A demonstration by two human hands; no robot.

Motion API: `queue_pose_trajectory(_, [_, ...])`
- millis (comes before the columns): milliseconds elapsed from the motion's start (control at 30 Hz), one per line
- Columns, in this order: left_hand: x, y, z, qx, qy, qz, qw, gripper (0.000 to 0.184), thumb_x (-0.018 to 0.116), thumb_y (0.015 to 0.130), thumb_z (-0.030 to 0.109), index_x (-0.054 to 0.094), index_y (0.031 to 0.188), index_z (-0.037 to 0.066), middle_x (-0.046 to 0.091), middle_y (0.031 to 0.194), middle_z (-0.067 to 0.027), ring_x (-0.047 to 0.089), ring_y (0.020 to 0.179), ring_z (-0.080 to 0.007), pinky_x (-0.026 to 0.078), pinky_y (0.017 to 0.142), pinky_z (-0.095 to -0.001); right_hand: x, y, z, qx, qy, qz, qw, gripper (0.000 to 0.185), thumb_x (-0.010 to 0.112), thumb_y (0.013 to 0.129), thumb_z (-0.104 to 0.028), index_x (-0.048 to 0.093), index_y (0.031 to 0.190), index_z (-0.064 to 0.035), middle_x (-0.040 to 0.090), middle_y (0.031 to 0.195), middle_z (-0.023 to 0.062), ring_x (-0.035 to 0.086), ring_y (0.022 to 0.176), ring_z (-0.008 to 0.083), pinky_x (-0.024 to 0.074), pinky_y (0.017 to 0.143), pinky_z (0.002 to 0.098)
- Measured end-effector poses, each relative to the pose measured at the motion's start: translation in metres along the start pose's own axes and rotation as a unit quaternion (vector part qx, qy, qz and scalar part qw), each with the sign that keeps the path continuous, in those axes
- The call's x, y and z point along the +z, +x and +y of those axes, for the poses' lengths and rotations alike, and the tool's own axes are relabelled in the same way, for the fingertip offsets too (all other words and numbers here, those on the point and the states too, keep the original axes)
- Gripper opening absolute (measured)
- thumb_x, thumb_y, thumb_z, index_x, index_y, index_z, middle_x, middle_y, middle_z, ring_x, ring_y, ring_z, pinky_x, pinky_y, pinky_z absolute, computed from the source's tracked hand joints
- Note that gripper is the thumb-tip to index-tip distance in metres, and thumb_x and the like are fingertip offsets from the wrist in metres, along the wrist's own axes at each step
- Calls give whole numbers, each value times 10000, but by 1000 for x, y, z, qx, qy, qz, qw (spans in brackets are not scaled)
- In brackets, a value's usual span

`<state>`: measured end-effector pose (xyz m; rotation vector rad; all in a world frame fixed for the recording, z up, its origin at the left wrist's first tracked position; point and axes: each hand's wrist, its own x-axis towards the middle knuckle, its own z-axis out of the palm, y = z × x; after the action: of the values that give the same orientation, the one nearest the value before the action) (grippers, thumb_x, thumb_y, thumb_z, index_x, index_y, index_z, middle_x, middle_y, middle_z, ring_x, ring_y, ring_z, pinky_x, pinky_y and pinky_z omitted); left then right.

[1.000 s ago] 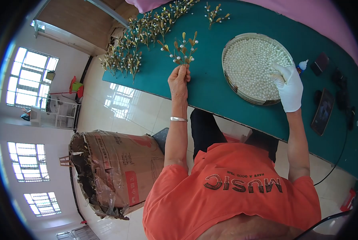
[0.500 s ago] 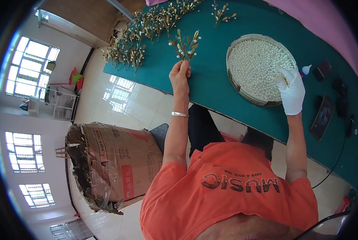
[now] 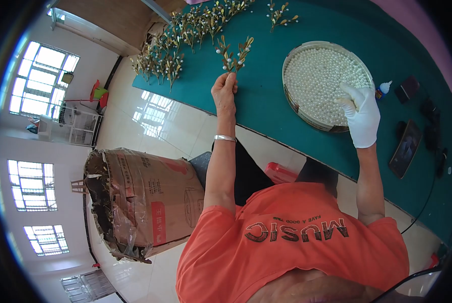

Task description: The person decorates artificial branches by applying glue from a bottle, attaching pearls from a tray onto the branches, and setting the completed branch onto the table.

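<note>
A sprig (image 3: 233,56) with gold leaves and white pearl beads stands upright above the green table. Its stem is pinched between the thumb and fingers of my left hand (image 3: 224,95), which is bare. My right hand (image 3: 363,117), in a white glove, is at the right side of a round tray (image 3: 314,125) full of white pearl beads (image 3: 319,81). The gloved thumb and forefinger point over the beads with a gap between their tips; no bead shows between them. Whether the fingertips touch the beads is hard to make out.
Many similar sprigs (image 3: 173,50) lie along the table's far left, and a single sprig (image 3: 281,17) lies farther back. Right of the tray are a small white-tipped bottle (image 3: 384,88), a dark box (image 3: 407,89) and a phone (image 3: 406,149). A large cardboard drum (image 3: 145,194) stands on the floor.
My right hand has shifted slightly left and down over the beads. My left hand has risen slightly, still holding the sprig, which has turned a little. The whole view has shifted slightly.
</note>
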<state>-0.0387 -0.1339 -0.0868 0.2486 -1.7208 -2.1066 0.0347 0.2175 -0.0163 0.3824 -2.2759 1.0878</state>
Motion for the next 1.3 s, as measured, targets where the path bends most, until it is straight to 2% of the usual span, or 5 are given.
queue_pose_trajectory(267, [0,-2,0,6,8,9,1000,170,705,916,178,681,949,13,594,759,14,479,630,-56,393,559,-200,3,1,-5,-4,9,-19,1000,332,766,808,-262,728,1068,-60,555,827,75,570,736,210,472,681,322])
queue_pose_trajectory(467, [0,-2,3,-7,-3,11,1000,167,710,913,172,679,949,12,598,756,11,486,632,-58,394,557,-199,7,2,-1,-11,-41,-33,999,339,760,808,-269,726,1069,-57,550,821,79,562,734,218,468,683,328])
queue_pose_trajectory(1000, [-5,-2,-2,2,-61,30,998,170,724,897,129,665,990,0,619,798,-5,520,657,-79,420,583,-213,9,2,9,22,-8,-48,999,342,768,806,-242,718,1083,-47,529,812,72,536,718,196,453,676,312])
queue_pose_trajectory(1200, [-7,-8,-1,32,-67,31,997,153,724,890,90,659,1003,9,637,815,-12,548,668,-86,436,589,-216,7,2,5,-12,0,-23,1000,329,781,788,-191,721,1083,-57,525,798,62,540,712,188,453,673,309])
queue_pose_trajectory(1300, [-8,-13,0,53,-50,45,996,163,723,892,81,640,1012,8,646,828,-42,574,674,-118,444,590,-231,6,2,1,-14,3,-20,1000,332,782,787,-189,722,1087,-60,528,806,58,544,710,184,453,671,307])
